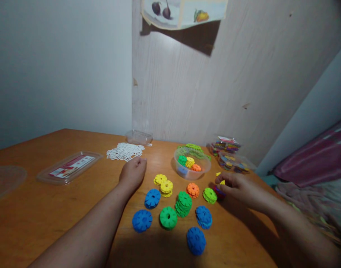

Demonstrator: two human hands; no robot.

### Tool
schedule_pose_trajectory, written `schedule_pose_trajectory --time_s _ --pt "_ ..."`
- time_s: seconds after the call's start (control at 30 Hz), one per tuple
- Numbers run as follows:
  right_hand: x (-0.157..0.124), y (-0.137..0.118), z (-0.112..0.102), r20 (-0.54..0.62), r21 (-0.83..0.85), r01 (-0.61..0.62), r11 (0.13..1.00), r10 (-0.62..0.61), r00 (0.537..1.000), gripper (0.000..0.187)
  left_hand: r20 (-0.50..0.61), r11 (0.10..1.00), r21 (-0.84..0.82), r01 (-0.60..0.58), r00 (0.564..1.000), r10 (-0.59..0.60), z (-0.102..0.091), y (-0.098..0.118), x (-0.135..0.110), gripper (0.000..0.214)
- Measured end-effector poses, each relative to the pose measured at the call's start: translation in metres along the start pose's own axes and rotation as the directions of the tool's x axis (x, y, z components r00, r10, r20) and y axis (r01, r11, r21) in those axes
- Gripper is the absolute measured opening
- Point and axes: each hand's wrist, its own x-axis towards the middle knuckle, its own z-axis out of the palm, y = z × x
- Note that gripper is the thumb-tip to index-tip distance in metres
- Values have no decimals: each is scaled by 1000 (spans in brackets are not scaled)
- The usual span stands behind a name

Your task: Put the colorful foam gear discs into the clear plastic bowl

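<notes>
My left hand (133, 173) rests on the table as a closed fist, just in front of a white lattice pile (125, 151); nothing shows in it. At the right, the thumb and fingers of my right hand (234, 188) curl round a purple-red notched disc (219, 192), partly hidden by them. A yellow piece (222, 182) shows between those fingers. Close by lie light green discs (210, 195) and an orange stack (193, 190). Between my hands stand a tall green stack (183, 204), yellow discs (166, 187) and a blue stack (152, 198).
A clear round bowl (176, 172) holds green, yellow, orange and blue discs. Nearer me are more blue discs (196, 241). Clear boxes (233, 162) of pieces stand at the back right. On the left lies a labelled plastic lid (44, 178); an empty clear tray (138, 137) touches the wall.
</notes>
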Motion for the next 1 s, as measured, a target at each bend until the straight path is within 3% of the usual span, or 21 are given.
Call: schedule_pose_trajectory --time_s 0.13,0.43,0.73,0.87,1.0 --pt "6 -10 11 58 -26 22 999 -21 998 24 4 1000 1 6 1000 -6 0 -1 0 35" --pt "13 -52 28 55 -258 67 964 -54 997 34 23 999 -30 37 999 -36 0 2 -1 27" --pt "20 -60 40 59 -366 72 928 -54 997 21 9 999 -32 9 1000 -8 2 -2 0 35" --pt "16 -63 39 52 -353 51 934 -35 998 21 13 999 -31 11 1000 -11 2 -2 1 35" --pt "11 -61 20 6 -273 59 960 -59 998 31 15 1000 -25 9 1000 -9 1 -1 1 31"
